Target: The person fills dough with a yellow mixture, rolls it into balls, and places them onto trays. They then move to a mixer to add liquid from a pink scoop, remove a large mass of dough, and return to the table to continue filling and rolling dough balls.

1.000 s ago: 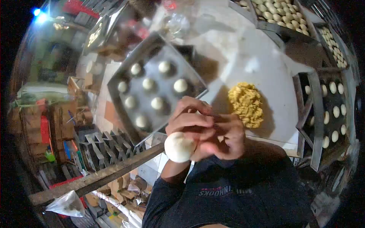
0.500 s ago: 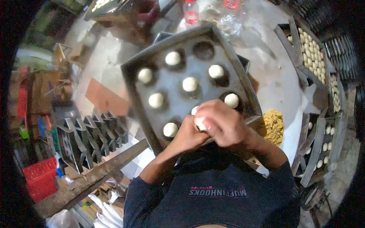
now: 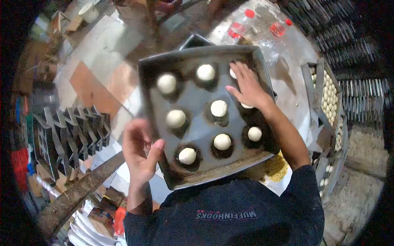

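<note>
A dark square tray (image 3: 197, 131) holds several round white dough balls, spaced apart on dark round patches. My right hand (image 3: 248, 86) is stretched over the tray's far right corner, fingers spread and touching a dough ball (image 3: 233, 73) that they partly cover. Another dough ball (image 3: 246, 105) shows partly beneath my right wrist. Beside the tray's left edge is my left hand (image 3: 141, 149), blurred, its thumb and fingers apart and nothing between them. Whether it touches the rim, I cannot tell.
Plastic bottles with red caps (image 3: 278, 28) lie beyond the tray. Yellow crumbly material (image 3: 277, 168) sits near its right front corner. Trays of dough pieces (image 3: 329, 96) stand at the right, and stacked metal trays (image 3: 67, 137) at the left beside a wooden beam (image 3: 88, 186).
My hands have parted from a shared hold on dough near the front of the tray. The right moved to the far right corner, where a previously bare spot now holds a ball; the left moved left.
</note>
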A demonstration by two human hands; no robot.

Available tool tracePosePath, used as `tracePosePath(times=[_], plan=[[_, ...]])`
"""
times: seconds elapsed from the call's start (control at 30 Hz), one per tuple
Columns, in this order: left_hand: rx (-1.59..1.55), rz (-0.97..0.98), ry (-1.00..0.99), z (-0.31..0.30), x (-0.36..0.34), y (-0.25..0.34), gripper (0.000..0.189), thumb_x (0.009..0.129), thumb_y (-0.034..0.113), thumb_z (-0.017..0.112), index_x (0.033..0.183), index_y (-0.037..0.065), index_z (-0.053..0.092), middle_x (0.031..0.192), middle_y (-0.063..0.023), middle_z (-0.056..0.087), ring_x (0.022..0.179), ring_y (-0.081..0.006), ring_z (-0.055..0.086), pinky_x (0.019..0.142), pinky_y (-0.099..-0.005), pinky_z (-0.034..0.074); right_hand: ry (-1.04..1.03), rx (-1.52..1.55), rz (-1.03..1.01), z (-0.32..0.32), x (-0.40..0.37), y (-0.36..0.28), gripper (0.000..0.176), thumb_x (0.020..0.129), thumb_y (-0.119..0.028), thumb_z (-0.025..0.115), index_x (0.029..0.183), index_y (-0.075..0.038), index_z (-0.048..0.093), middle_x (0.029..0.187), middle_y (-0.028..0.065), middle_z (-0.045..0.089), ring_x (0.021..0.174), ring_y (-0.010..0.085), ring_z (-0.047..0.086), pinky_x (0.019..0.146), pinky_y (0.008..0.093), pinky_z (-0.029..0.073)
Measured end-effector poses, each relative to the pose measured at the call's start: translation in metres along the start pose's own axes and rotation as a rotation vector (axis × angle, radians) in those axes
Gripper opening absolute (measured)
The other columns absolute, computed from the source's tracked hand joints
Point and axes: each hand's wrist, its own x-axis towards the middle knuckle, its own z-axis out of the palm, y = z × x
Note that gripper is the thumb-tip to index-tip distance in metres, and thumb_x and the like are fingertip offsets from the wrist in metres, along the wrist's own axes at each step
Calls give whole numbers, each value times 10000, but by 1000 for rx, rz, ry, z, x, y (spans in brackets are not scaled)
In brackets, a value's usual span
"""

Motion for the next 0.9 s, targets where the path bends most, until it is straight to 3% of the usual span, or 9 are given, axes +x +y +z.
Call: tracePosePath(times=[0.17, 0.3, 0.5, 0.57, 0.67, 0.7, 0.77, 0.87, 0.9], plan=[[243, 60, 33, -7, -24, -12, 455, 786, 101, 730, 1151, 40, 464, 920, -11, 463, 765, -101, 438, 651, -221, 376, 559, -4, 28, -81, -53, 1, 515, 880, -245, 590, 1354, -85, 470, 1437, 227, 354, 1336, 398, 327, 1094, 473, 277], [563, -102, 8, -44, -84, -56, 651, 825, 237, 711, 1340, 9, 384, 1045, -86, 500, 946, -193, 477, 813, -329, 422, 234, 404, 642, -84, -177, 14, 494, 869, -141, 601, 1337, -30, 487, 1298, 158, 540, 1218, 262, 501, 1020, 358, 380], [-189, -408, 34, -26, -156, -129, 729, 769, 169, 647, 1385, -43, 322, 1258, -141, 498, 1111, -233, 508, 966, -337, 396, 298, 1017, 388, 26, -258, 18, 722, 740, -155, 709, 1388, -25, 419, 1262, 177, 558, 1065, 207, 547, 938, 329, 429], [-109, -213, 191, -56, -167, -171, 248, 843, 195, 529, 1022, 27, 563, 953, -110, 610, 873, -203, 586, 818, -334, 466, 327, 1197, 427, 64, -283, 21, 789, 699, -151, 713, 1405, -14, 389, 1286, 165, 538, 1109, 206, 512, 975, 325, 394], [-150, -131, 240, -33, -188, -130, 197, 869, 211, 438, 810, 41, 517, 818, -106, 577, 826, -195, 563, 817, -369, 458, 422, 1058, 428, 47, -333, 4, 862, 643, -156, 638, 1432, 8, 333, 1250, 145, 547, 1104, 228, 504, 985, 338, 382], [-306, -117, 253, -72, -197, -212, 250, 755, 267, 547, 813, 26, 574, 814, -67, 555, 833, -222, 544, 810, -380, 463, 522, 1112, 267, -19, -353, -31, 859, 644, -171, 617, 1434, 9, 332, 1240, 154, 553, 1089, 238, 517, 973, 345, 394], [317, 342, 132, 4, -233, -115, 211, 764, 235, 549, 815, 31, 569, 825, -78, 568, 826, -233, 542, 821, -379, 465, 517, 1199, 299, -20, -411, -19, 848, 658, -220, 604, 1429, 14, 339, 1309, 177, 514, 1156, 249, 493, 1013, 342, 361], [127, 177, 166, 25, -238, -141, 197, 809, 202, 575, 791, 7, 562, 834, -117, 592, 851, -276, 568, 832, -440, 476, 786, 1190, 393, -59, -509, -29, 793, 741, -321, 634, 1395, 46, 375, 1388, 204, 444, 1309, 321, 389, 1097, 404, 288], [269, 649, -68, -2, -221, -178, 411, 868, 339, 573, 1046, -30, 532, 951, -85, 541, 886, -194, 530, 848, -364, 455, 833, 1183, 459, -74, -535, -39, 793, 741, -321, 634, 1395, 46, 375, 1388, 204, 444, 1309, 321, 389, 1097, 404, 288]])
